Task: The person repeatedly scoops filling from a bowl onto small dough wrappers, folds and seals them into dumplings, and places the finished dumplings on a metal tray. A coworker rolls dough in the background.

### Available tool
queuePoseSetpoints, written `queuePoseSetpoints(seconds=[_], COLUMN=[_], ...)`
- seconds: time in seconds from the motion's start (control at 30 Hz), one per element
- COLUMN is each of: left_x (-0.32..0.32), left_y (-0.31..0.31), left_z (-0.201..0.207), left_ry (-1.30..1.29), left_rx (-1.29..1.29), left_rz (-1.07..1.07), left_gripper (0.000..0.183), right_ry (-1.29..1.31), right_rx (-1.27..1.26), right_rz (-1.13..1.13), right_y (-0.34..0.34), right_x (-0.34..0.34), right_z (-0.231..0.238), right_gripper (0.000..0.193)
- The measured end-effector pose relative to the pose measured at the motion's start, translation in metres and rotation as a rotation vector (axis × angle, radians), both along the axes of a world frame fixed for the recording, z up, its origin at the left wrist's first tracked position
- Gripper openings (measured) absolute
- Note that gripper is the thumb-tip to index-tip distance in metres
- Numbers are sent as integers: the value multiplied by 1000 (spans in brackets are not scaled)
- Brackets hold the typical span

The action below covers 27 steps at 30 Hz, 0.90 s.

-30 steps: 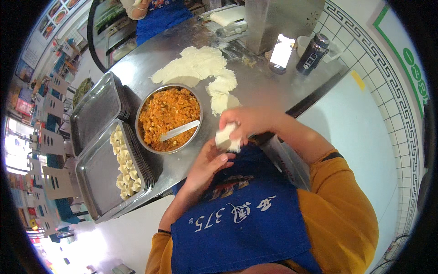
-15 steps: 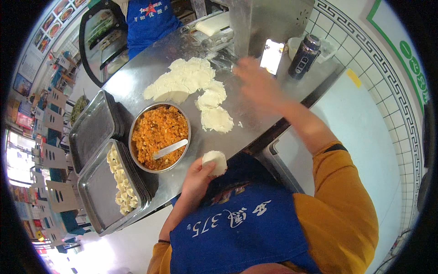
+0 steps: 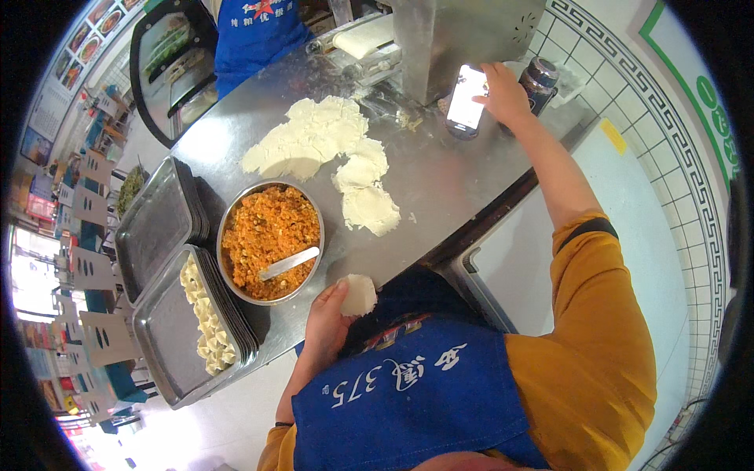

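My left hand (image 3: 326, 318) pinches a round, pale dough wrapper (image 3: 360, 296) by its edge, just over the table's near edge. Farther off on the right, my right hand (image 3: 505, 93) is at a phone (image 3: 466, 100) with a lit screen; the thumb lies over the screen and the fingers are around its upper right edge. Closest to my left hand stands a steel bowl (image 3: 318, 265) of orange chopped filling (image 3: 267, 235), with a flat metal spatula (image 3: 289, 263) resting in it. Overlapping wrappers (image 3: 322, 133) spread over the steel table beyond the bowl.
Stacked metal trays (image 3: 161, 228) stand left of the bowl; the nearer stack (image 3: 169, 330) carries a row of folded dumplings (image 3: 208, 318). A dark flask (image 3: 538, 82) is behind my right hand. A machine with a dough roll (image 3: 364, 38) stands at the back, near a person's blue apron (image 3: 259, 35).
My right hand has gone from a blurred sweep above the table to the phone. The left hand has lowered slightly leftward, keeping the wrapper.
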<state>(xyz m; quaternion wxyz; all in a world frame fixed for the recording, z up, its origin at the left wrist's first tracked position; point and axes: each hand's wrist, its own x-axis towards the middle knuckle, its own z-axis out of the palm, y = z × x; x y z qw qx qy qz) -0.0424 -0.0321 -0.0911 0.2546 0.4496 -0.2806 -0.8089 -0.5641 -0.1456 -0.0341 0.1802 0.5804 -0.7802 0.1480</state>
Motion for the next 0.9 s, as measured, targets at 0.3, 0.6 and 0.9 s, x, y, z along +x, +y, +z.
queuePoseSetpoints(seconds=[0.3,0.6,0.9], left_x=[2,20,68], left_y=[6,16,20], left_z=[1,7,-5], left_ry=[-35,-350,-466], left_rx=[-35,-448,-502], left_rz=[-108,-216,-39], left_gripper=[30,14,26], right_ry=[19,-464,-473], right_rx=[-230,617,443], right_rz=[161,719,946], right_y=[5,47,49], right_x=[73,241,319], right_z=[27,7,9], right_gripper=[24,58,63])
